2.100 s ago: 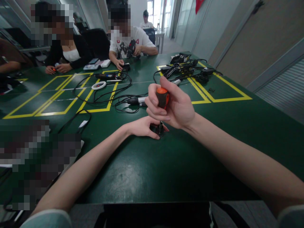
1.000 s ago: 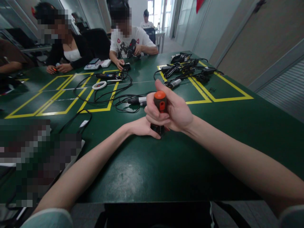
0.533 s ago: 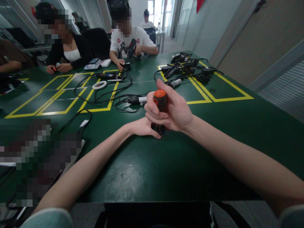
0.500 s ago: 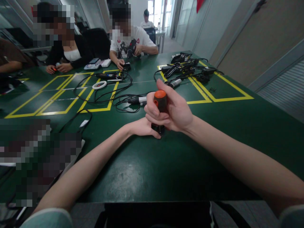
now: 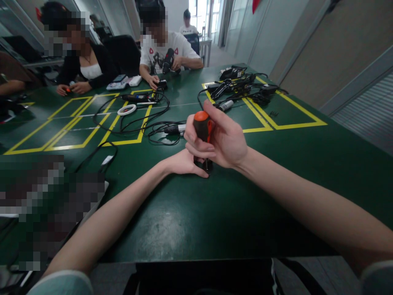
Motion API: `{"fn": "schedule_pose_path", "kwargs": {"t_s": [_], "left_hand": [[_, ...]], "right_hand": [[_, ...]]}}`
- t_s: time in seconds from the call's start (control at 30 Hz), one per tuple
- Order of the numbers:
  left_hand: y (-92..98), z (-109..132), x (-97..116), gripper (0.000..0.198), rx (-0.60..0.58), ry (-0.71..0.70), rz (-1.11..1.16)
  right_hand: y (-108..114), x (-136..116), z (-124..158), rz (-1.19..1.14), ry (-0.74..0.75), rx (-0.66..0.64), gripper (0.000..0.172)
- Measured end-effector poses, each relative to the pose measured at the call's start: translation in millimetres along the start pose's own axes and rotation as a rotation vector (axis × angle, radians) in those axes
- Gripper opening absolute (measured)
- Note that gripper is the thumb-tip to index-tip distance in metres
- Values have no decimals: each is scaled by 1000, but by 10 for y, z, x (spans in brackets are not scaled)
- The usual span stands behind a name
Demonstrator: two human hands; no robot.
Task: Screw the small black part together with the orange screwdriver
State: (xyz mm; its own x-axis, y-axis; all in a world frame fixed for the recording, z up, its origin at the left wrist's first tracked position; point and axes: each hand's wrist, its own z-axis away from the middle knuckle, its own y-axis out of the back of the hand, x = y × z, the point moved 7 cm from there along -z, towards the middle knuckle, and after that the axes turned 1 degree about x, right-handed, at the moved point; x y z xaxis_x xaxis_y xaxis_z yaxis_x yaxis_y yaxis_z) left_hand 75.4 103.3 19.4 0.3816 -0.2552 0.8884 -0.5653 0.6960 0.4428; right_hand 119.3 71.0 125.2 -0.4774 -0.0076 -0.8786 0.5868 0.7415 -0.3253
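A screwdriver (image 5: 202, 126) with an orange and dark grey handle is held in my right hand (image 5: 225, 137), its fingers wrapped round the grip. The handle points up and leans a little to the left. Its shaft runs down to a small black part (image 5: 208, 165) on the table. My left hand (image 5: 184, 162) rests low on the tabletop, thumb on the near side, gripping that black part. My right hand hides the left fingers and most of the part, so its kind does not show.
Black cables with a grey-ended device (image 5: 175, 130) lie just beyond my hands. A white ring (image 5: 126, 110) is to the left. Several black tools and cords (image 5: 227, 88) are piled at the back right, near small screws (image 5: 274, 114). Across the green table (image 5: 172, 229) a person (image 5: 168, 53) holds a drill.
The screwdriver handle has tipped to the left and turned slightly in my right hand, showing more of its orange side. My left hand stays on the black part.
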Motion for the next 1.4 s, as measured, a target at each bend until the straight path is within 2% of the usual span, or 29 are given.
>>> {"fn": "schedule_pose_path", "kwargs": {"t_s": [0.13,0.33,0.43,0.6,0.77,0.9,1.13,1.27,1.4], "left_hand": [[-21,-23,17,32,-11,-22,176],[-5,-46,-78,44,-81,-18,384],[56,-20,-114,46,-112,45,398],[216,55,-130,36,-127,130,305],[284,147,-211,31,-229,263,266],[345,169,-276,30,-199,320,287],[374,152,-314,23,-176,327,406],[388,144,-333,28,-144,369,403],[383,133,-338,25,-110,403,358]], "right_hand": [[74,-64,-3,21,69,85,54],[194,-135,-18,52,162,107,41],[253,-173,-26,34,163,116,39],[264,-197,-33,45,200,97,38],[268,-174,-48,152,264,146,43],[252,-198,-8,307,314,241,47],[319,-329,184,622,549,522,54],[352,-396,214,657,698,559,52],[394,-376,179,673,661,554,52]]}}
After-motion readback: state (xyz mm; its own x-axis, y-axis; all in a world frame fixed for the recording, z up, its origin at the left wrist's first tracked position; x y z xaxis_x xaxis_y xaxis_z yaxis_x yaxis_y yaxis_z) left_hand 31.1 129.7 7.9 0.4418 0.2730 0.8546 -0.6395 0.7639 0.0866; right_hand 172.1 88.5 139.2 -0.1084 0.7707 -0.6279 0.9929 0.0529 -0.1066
